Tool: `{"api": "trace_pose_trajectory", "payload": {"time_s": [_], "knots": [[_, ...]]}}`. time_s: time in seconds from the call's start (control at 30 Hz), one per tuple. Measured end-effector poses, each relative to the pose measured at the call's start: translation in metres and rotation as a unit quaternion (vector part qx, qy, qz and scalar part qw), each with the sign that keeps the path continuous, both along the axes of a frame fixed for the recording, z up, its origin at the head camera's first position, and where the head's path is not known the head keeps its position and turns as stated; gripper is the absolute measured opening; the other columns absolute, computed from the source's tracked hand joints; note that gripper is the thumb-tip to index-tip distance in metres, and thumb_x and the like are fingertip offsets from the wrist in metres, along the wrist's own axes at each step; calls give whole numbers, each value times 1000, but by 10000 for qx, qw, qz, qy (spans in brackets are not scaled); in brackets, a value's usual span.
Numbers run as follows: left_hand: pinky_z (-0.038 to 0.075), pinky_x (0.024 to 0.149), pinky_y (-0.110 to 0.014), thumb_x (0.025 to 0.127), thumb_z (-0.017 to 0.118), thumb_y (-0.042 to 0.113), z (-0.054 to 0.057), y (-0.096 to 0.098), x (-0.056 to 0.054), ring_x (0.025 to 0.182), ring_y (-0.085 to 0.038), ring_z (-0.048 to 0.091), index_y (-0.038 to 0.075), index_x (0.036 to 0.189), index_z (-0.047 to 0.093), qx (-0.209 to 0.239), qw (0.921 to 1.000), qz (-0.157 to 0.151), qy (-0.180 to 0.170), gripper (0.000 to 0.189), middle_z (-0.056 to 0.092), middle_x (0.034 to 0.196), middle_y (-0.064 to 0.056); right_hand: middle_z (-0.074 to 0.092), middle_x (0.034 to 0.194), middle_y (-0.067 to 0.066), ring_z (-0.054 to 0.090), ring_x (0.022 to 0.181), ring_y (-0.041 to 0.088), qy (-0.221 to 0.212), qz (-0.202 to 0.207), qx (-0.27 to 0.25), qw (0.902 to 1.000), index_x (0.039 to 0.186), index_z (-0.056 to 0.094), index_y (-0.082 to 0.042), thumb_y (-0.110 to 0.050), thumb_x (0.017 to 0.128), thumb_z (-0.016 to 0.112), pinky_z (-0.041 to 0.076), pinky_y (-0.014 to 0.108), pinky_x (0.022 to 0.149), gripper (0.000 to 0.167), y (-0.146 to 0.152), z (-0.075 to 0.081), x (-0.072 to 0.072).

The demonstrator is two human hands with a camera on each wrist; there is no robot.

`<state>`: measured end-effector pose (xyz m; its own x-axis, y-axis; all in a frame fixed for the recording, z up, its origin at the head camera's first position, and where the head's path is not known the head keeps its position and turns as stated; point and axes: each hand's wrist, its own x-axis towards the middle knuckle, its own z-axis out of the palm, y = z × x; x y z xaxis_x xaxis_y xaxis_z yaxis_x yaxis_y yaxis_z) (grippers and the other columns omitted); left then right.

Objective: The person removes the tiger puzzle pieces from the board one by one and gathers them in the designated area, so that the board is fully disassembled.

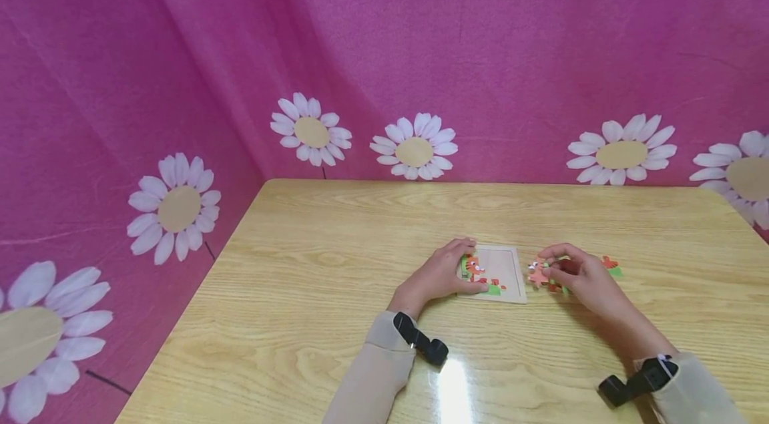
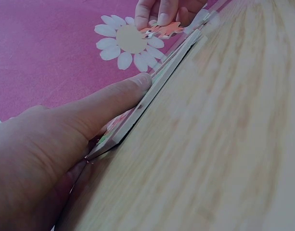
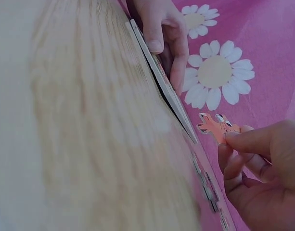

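My left hand (image 1: 441, 272) grips the left side of a square wooden puzzle tray (image 1: 521, 284), its thumb on the near side and fingers at the far side. Orange, red and green puzzle pieces (image 1: 494, 288) lie along the tray's left and lower parts; bare wood shows elsewhere inside. Just beyond the tray's right edge, my right hand (image 1: 585, 277) pinches an orange puzzle piece (image 3: 214, 127) between thumb and fingers. In the right wrist view this piece is held raised above the table. Part of it is covered by the fingertips.
Loose puzzle pieces (image 1: 611, 266) in red and green lie on the table right of the tray, some partly behind my right hand. The wooden table (image 1: 336, 250) meets a pink curtain (image 1: 384, 43) with white flowers at the back and left.
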<state>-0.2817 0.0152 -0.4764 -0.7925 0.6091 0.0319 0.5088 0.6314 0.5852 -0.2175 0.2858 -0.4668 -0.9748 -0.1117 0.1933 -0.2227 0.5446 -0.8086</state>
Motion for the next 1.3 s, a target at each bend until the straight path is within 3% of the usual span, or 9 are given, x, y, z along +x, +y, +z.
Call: {"api": "trace_pose_trajectory", "payload": {"time_s": [0.2,0.43,0.63,0.77,1.03,1.3], "knots": [[31,122,-30,80,78,46,2,0,0,146,-16,35,11,144,48,8,10000,18,2,79,39,156,0,60,88,-24,49,63,-1,387,143,-107,9991,111,60,4,1,90,65,38,24,46,21,6,0,2],[31,121,-30,79,78,48,0,0,0,146,-16,36,13,144,47,-3,10000,67,-20,80,38,157,2,60,91,-27,57,75,-8,608,99,-56,9981,109,60,6,3,89,66,45,13,58,22,16,-3,6],[32,121,-30,80,78,48,-2,0,1,145,-16,37,13,143,48,8,10000,68,20,78,39,156,2,58,98,-32,58,82,-12,554,0,-138,9984,108,62,5,3,89,66,48,8,64,20,26,-7,8],[32,121,-30,80,77,48,-2,-1,2,144,-17,37,13,143,49,41,10000,49,24,78,39,156,1,60,103,-25,59,84,-13,549,-30,-209,9983,106,66,-3,3,89,66,50,6,67,18,32,-8,12],[32,121,-30,80,77,48,-5,-1,2,144,-16,37,13,143,48,102,9999,21,7,78,39,156,2,57,102,-35,59,83,-11,361,-139,-88,9992,110,61,6,-9,93,65,51,9,67,22,40,-7,19],[32,120,-29,80,78,48,-3,-1,2,144,-16,37,12,142,49,168,9998,24,40,78,40,155,1,58,97,-34,58,80,-13,427,-235,-48,9988,110,62,5,-3,91,66,48,10,61,22,49,-6,23]]}}
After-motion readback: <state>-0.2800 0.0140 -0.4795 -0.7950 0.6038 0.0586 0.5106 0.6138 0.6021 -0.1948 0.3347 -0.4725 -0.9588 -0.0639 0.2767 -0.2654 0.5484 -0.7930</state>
